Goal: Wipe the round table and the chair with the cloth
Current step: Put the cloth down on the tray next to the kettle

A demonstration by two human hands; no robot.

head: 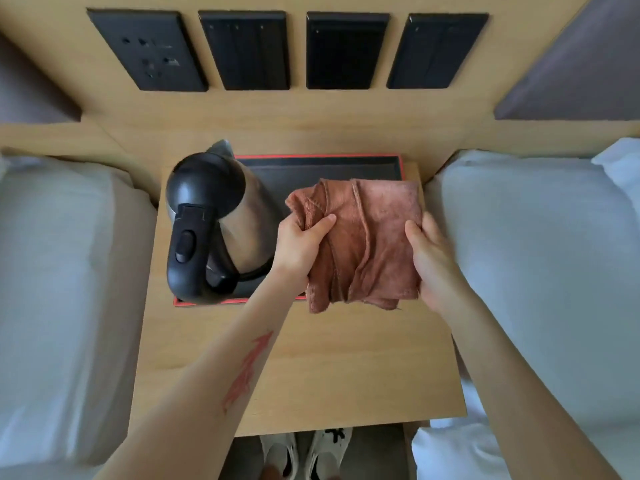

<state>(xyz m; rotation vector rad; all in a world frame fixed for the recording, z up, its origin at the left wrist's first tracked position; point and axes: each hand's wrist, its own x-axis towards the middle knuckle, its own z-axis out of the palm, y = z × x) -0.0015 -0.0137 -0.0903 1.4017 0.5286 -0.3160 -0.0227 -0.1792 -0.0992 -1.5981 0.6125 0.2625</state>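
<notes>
A: In the head view, you hold the cloth point(360, 244) in both hands above the bedside surface point(311, 368). Your left hand point(301, 244) is closed on its nine o'clock edge, your right hand point(433, 261) on its three o'clock edge.

B: So which step is this?

A: I judge you are readying the cloth, folding or spreading it. No wiping has begun; the cloth hangs clear of the wood, over the tray point(346, 168).

B: And the round table, the chair?

A: Neither shows here. This surface is square, between two beds, with a kettle point(211, 216) at ten o'clock from the cloth. Your next move likely calls for turning away to find them.

B: Arm pose?

A: Both forearms reach forward from six o'clock, converging, thumbs on top of the cloth.
</notes>
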